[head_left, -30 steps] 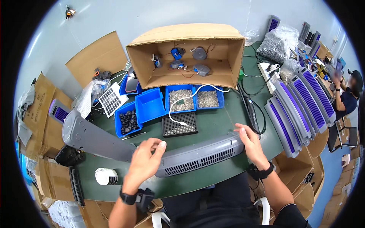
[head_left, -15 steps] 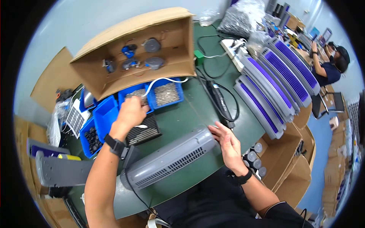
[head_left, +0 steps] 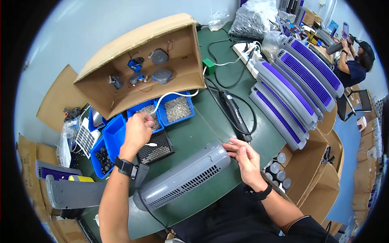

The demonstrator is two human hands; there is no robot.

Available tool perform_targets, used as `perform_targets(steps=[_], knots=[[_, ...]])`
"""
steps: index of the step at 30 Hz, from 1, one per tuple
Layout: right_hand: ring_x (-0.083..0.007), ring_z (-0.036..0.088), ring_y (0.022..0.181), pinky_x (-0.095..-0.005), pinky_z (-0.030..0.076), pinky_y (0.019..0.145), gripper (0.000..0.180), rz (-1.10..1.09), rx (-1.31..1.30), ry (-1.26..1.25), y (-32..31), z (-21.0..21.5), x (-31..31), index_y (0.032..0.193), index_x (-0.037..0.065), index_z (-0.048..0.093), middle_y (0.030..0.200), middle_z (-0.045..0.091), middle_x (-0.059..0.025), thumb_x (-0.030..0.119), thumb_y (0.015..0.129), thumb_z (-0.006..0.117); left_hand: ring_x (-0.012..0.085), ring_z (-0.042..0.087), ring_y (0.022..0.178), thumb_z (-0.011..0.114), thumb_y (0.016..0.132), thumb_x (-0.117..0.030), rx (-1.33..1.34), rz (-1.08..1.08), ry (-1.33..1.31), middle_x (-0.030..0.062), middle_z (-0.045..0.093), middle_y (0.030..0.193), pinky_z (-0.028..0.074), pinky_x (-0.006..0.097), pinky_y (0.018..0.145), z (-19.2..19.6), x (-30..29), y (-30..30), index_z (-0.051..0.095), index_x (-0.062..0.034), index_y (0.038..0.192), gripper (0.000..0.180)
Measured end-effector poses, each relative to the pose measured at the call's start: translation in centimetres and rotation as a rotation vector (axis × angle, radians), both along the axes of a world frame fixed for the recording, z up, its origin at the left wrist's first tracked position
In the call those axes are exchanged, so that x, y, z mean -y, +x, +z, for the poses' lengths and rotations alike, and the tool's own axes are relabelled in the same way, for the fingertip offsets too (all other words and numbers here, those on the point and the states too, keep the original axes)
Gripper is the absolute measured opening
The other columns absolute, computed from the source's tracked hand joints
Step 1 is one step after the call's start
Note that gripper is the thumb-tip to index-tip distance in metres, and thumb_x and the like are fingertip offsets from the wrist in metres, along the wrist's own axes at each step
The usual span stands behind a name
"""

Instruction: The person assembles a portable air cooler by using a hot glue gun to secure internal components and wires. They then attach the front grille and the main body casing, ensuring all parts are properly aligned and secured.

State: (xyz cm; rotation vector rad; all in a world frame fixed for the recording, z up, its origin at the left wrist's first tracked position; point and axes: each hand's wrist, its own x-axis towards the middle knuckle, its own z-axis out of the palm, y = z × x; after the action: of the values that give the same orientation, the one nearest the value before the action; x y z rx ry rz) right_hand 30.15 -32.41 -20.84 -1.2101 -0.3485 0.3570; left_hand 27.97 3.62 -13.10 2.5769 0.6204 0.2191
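Observation:
A long grey plastic housing (head_left: 184, 174) with a slotted vent lies slantwise on the green table (head_left: 202, 202) in front of me. My right hand (head_left: 246, 161) rests its fairly straight fingertips against the housing's right end without wrapping round it. At the near edge of a blue bin of small metal screws (head_left: 146, 108), my left hand (head_left: 139, 128) has its fingers bent together in a pinch; whatever is between them is too small to make out. Just below that hand sits a black tray (head_left: 156, 149) of small pieces in rows, with a white cable tip over it.
A second blue bin of screws (head_left: 177, 108) stands alongside. Behind, an open cardboard box (head_left: 186, 75) holds small motors with wires. A black electric screwdriver (head_left: 233, 111) lies on the table, with stacked grey-and-purple housings (head_left: 283, 95) to its right. Another person (head_left: 356, 65) works far right.
My left hand remains over the screw bin, its fingers drawn more tightly together. The right hand stays at the housing's end. The whole view has shifted slightly.

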Motion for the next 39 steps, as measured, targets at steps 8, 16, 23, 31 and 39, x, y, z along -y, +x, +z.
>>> perform_targets(steps=[8, 16, 23, 31, 39], knots=[[-0.0275, 0.069, 0.113, -0.0398, 0.054, 0.101, 0.048, 0.000, 0.031, -0.017, 0.0, 0.0, 0.0, 0.140, -0.007, 0.055, 0.127, 0.068, -0.0254, 0.031, 0.112, 0.053, 0.0092, 0.058, 0.066, 0.072, 0.090, -0.003, 0.082, 0.025, -0.199, 0.0038, 0.067, 0.072, 0.047, 0.030, 0.062, 0.4, -0.2, -0.8, 0.071, 0.0001, 0.094, 0.005], [-0.0253, 0.069, 0.112, -0.0385, 0.053, 0.100, 0.043, -0.001, 0.037, -0.042, -0.2, 0.3, -0.1, 0.140, -0.005, 0.056, 0.127, 0.069, -0.0231, 0.027, 0.111, 0.054, 0.0075, 0.054, 0.066, 0.068, 0.095, 0.001, 0.222, 0.039, -0.576, 0.0005, 0.065, 0.076, 0.043, 0.026, 0.060, -0.2, -1.3, -1.7, 0.068, -0.0013, 0.092, 0.003], [-0.0236, 0.069, 0.112, -0.0372, 0.054, 0.100, 0.043, -0.010, 0.065, -0.050, -0.2, 0.1, 0.0, 0.139, -0.004, 0.057, 0.125, 0.070, -0.0201, 0.029, 0.111, 0.055, 0.0077, 0.054, 0.063, 0.069, 0.093, 0.000, 0.318, 0.114, -0.791, 0.0014, 0.065, 0.074, 0.042, 0.025, 0.056, 0.0, -1.4, -2.0, 0.068, -0.0023, 0.092, 0.003], [-0.0206, 0.069, 0.111, -0.0352, 0.054, 0.098, 0.041, -0.030, 0.076, -0.085, -0.3, 0.3, -0.2, 0.137, -0.004, 0.060, 0.122, 0.072, -0.0174, 0.027, 0.110, 0.057, 0.0089, 0.058, 0.067, 0.067, 0.094, 0.000, 0.360, 0.160, -0.973, 0.0020, 0.066, 0.081, 0.047, 0.024, 0.059, 0.2, -1.2, -2.3, 0.068, -0.0033, 0.095, 0.004], [-0.0223, 0.075, 0.097, -0.0320, 0.059, 0.087, 0.020, -0.096, 0.516, -0.164, -3.8, 7.2, 0.4, 0.115, -0.005, 0.072, 0.106, 0.077, -0.0157, -0.002, 0.095, 0.071, 0.0146, 0.055, 0.070, 0.069, 0.100, -0.011, 0.248, -0.208, -1.673, 0.0057, 0.063, 0.083, 0.044, 0.031, 0.064, 7.1, 7.9, -12.0, 0.064, -0.0027, 0.106, 0.011]])
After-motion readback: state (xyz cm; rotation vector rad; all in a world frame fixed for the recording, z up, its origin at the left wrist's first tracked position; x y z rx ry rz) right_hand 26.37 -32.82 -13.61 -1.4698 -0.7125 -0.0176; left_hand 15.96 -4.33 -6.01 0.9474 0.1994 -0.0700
